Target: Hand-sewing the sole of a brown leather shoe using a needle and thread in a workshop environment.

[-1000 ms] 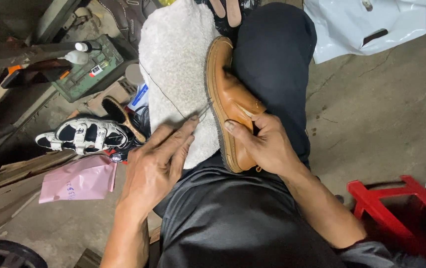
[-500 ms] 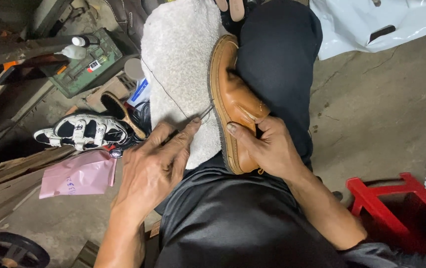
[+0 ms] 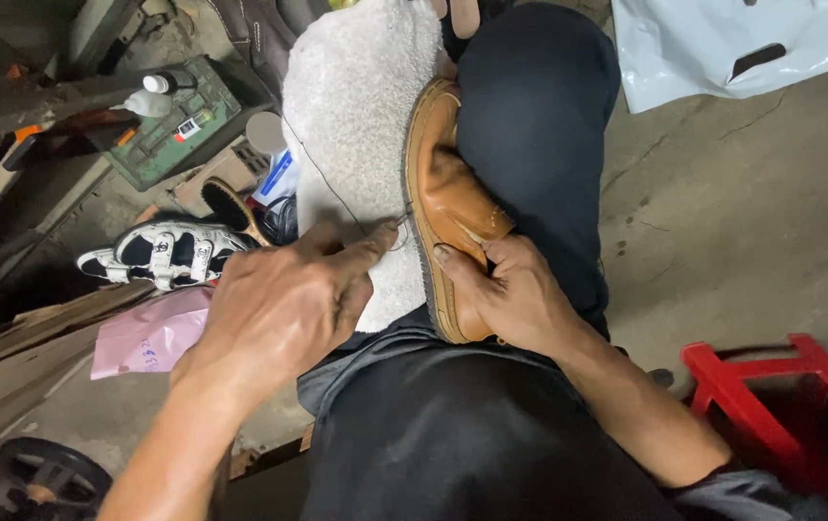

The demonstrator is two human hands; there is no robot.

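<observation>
A tan leather shoe lies on its side on my lap, against my dark trouser leg. My right hand grips its heel end, thumb on the sole edge. A white fluffy towel covers my other leg. My left hand rests on the towel with its fingers pinched on a thin needle whose tip meets the shoe's sole edge. A fine dark thread runs from there up across the towel.
To the left on the floor lie a black-and-white strapped sandal, a brush, a pink bag and a green box with small bottles. A white plastic bag sits top right, a red frame bottom right.
My left hand has slid a little toward the shoe, bringing the needle tip up to the sole edge. My right hand keeps its hold on the shoe.
</observation>
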